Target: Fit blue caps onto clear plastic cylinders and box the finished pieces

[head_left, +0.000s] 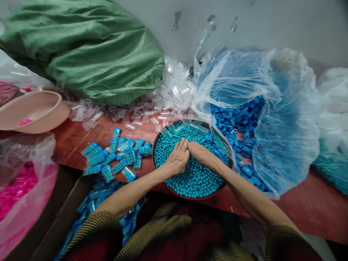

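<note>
A round basin (187, 197) with a red rim is full of small turquoise beads (190, 185). Over its middle my left hand (178, 158) and my right hand (200, 152) meet, fingertips touching. The left hand is partly curled, its back towards me, and the right is closed with its fingers bent down. Whatever lies between them is hidden. Several blue caps (217, 150) lie on the beads at the basin's right, and clear tubes (181, 127) rest at its far edge.
Filled, blue-capped tubes (129, 155) lie in a heap left of the basin. Empty clear tubes (163, 117) are spread behind. A plastic bag (288, 137) spills blue caps (239, 119) at right. A green sack (103, 54), a pink basin (51, 112) and pink pieces (19, 186) are at left.
</note>
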Demonstrator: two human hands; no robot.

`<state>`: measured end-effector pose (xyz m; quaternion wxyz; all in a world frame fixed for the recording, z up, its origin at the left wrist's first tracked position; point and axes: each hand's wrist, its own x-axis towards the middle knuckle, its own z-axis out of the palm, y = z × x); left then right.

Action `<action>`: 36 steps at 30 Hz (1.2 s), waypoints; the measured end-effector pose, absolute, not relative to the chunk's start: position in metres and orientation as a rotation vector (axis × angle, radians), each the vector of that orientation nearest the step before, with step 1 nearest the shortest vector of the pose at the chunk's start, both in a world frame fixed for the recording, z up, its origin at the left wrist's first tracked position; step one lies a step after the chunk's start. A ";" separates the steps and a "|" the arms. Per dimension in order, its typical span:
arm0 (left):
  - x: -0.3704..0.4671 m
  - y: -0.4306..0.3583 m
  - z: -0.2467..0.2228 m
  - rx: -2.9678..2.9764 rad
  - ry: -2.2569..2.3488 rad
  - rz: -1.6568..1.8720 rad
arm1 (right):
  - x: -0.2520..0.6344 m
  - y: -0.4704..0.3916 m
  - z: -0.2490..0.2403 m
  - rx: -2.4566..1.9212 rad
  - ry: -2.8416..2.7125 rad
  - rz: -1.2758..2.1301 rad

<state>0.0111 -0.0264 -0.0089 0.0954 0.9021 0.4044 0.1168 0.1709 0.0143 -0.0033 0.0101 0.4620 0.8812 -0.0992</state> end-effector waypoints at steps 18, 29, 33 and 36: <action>0.008 -0.032 0.001 2.447 1.513 0.009 | 0.110 0.061 0.029 1.415 2.752 -0.099; 0.015 -0.027 -0.011 2.346 1.330 0.448 | 0.171 0.018 -0.010 1.977 2.512 -1.892; 0.018 -0.025 -0.012 2.259 1.273 0.378 | 0.184 0.007 -0.018 1.983 2.503 -1.911; 0.019 -0.026 -0.012 2.197 1.280 0.373 | 0.189 -0.003 -0.021 2.019 2.336 -2.009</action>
